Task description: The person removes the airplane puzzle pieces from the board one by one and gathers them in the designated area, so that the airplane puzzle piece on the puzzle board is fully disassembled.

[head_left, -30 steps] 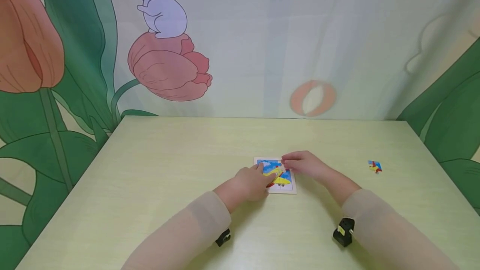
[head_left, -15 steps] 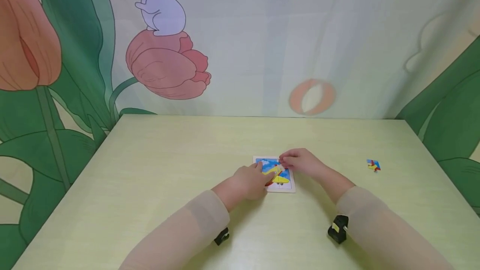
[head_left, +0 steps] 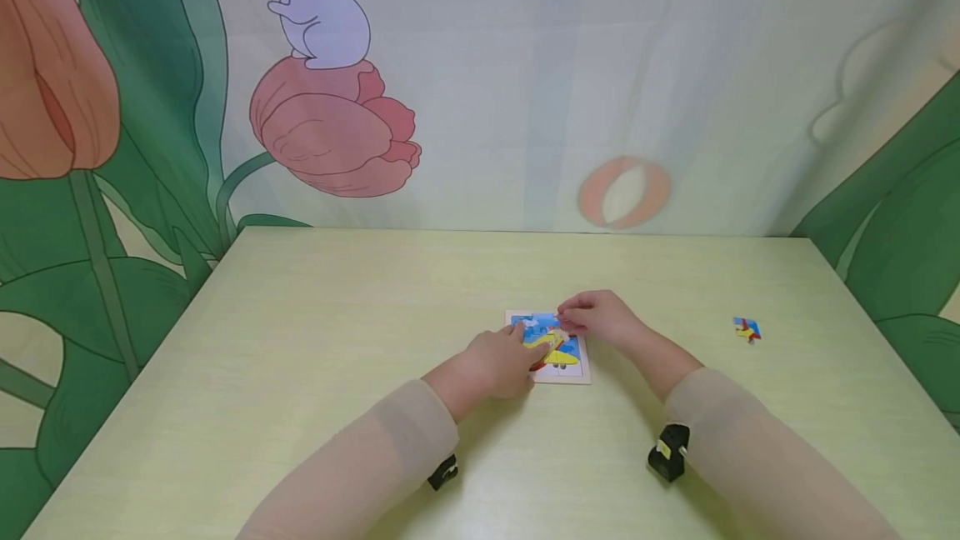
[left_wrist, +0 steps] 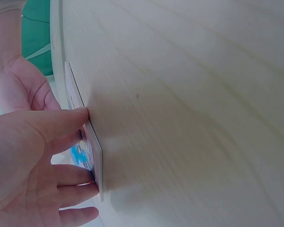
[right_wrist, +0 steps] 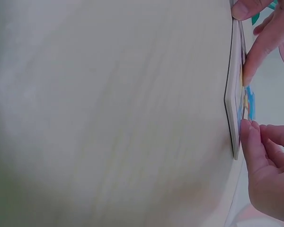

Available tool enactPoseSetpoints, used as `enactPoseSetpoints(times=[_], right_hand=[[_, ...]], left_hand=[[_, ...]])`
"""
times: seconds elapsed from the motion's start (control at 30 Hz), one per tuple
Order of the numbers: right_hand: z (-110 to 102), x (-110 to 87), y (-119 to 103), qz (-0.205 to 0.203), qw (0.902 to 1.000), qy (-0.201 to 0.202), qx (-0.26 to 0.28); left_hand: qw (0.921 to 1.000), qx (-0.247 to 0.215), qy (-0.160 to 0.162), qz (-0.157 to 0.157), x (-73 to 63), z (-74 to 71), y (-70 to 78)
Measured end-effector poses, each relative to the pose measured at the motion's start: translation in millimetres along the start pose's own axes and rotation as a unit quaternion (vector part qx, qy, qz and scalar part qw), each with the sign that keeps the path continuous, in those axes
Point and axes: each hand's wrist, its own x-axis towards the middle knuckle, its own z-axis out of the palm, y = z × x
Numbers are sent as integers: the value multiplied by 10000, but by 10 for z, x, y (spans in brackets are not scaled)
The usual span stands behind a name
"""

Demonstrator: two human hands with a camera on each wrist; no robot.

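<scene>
A small jigsaw puzzle in a pale square frame lies on the table, its picture a yellow aeroplane on blue sky. My left hand lies over its left side with fingers stretched out. In the left wrist view, that hand's thumb touches the frame's edge. My right hand is at the upper right corner, thumb and fingertips pinched together. Between them, in the right wrist view, a blue puzzle piece stands tilted above the puzzle. The fingers partly hide the piece and the picture.
A loose puzzle piece, blue, red and yellow, lies on the right of the table. Behind the table's far edge hangs a printed curtain. Black wrist cameras sit under both sleeves, the right one close above the tabletop.
My right hand has shifted slightly left and away from me, at the puzzle's upper right corner. The left hand keeps its place on the puzzle. The head view has shifted slightly.
</scene>
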Motion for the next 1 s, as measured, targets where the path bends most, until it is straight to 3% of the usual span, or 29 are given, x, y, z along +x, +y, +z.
enactPoseSetpoints(times=[0.33,1.0], right_hand=[[39,17,25,7,9991,72,-406],[83,67,69,0,9996,224,-163]], left_hand=[[10000,47,35,37,5,8,-2],[9999,94,89,110,20,21,-14]])
